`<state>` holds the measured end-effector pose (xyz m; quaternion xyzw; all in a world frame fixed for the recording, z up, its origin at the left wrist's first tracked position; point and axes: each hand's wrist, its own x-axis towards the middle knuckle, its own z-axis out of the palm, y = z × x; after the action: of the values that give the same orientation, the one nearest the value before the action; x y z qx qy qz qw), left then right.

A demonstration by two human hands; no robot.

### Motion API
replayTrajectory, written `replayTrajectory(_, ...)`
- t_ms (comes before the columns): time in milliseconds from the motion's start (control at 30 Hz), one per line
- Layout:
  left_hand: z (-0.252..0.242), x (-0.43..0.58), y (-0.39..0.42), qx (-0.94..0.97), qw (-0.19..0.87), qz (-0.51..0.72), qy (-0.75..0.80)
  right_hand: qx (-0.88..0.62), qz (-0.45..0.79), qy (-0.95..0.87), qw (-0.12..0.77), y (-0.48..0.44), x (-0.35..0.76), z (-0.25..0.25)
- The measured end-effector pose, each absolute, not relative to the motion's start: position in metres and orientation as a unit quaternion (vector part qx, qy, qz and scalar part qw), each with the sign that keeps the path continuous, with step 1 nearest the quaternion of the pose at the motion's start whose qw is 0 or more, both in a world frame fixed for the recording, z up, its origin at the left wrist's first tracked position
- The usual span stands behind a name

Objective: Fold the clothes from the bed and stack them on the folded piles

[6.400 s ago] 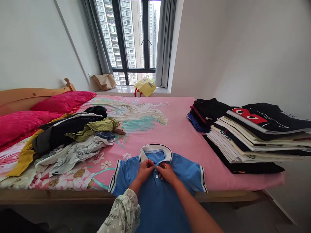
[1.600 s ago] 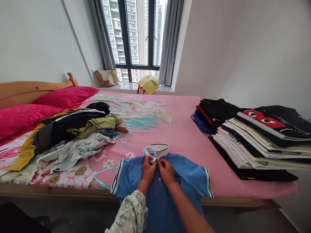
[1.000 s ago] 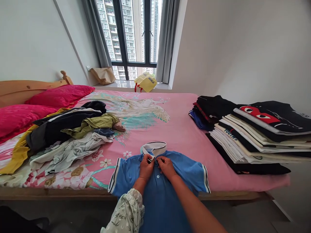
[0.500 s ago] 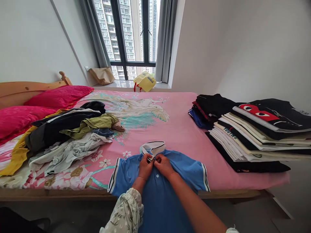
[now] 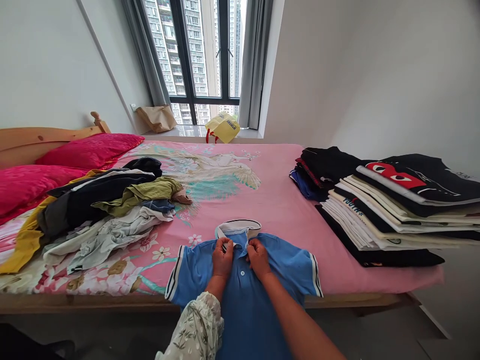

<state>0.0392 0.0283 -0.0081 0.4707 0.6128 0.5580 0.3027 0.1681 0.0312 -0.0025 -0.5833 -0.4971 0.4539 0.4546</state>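
Observation:
A blue polo shirt [image 5: 285, 265] with a white collar lies face up at the near edge of the pink bed [image 5: 270, 200], its lower part hanging over the edge. My left hand [image 5: 222, 257] pinches the left collar point. My right hand [image 5: 258, 256] pinches the right collar point beside it. Both hands sit just below the collar, a small gap apart, with the button placket between them.
A loose heap of unfolded clothes [image 5: 101, 210] lies on the left. Stacks of folded shirts [image 5: 386, 205] fill the right side. Two red pillows [image 5: 86, 150] rest at the wooden headboard. A yellow bag [image 5: 223, 127] and a brown paper bag [image 5: 155, 117] sit on the windowsill.
My hands have moved slightly apart at the collar, which now lies flatter and more spread. Earlier they were pressed together at the placket buttons.

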Motion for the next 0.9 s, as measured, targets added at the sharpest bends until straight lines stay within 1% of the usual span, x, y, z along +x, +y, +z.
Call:
replayTrajectory(200,-0.008,0.042,0.022,0.423,0.317,0.571,0.628,-0.608,0.484,-0.378,0.503,0.012,0.179,0.009)
replayTrajectory(267,-0.007,0.041,0.022,0.419,0.314,0.559,0.643,-0.619,0.505,-0.334,0.500,0.017,0.191,0.017)
replayTrajectory(333,-0.006,0.037,0.023,0.420,0.312,0.538,0.661,-0.640,0.526,-0.339,0.446,0.028,0.206,0.026)
replayTrajectory(433,-0.003,0.025,0.024,0.437,0.318,0.485,0.687,-0.651,0.537,-0.407,0.349,0.045,0.228,0.035)
replayTrajectory(500,0.000,0.012,0.023,0.465,0.317,0.443,0.698,-0.636,0.546,-0.432,0.333,0.049,0.237,0.035)
replayTrajectory(667,0.015,-0.023,0.013,0.562,0.246,0.348,0.709,-0.618,0.565,-0.451,0.310,0.043,0.246,0.024)
replayTrajectory(767,0.024,-0.037,0.013,0.598,0.190,0.318,0.711,-0.609,0.559,-0.455,0.331,0.045,0.246,0.021)
replayTrajectory(900,0.033,-0.034,0.031,0.630,0.131,0.317,0.697,-0.598,0.545,-0.465,0.359,0.056,0.243,0.022)
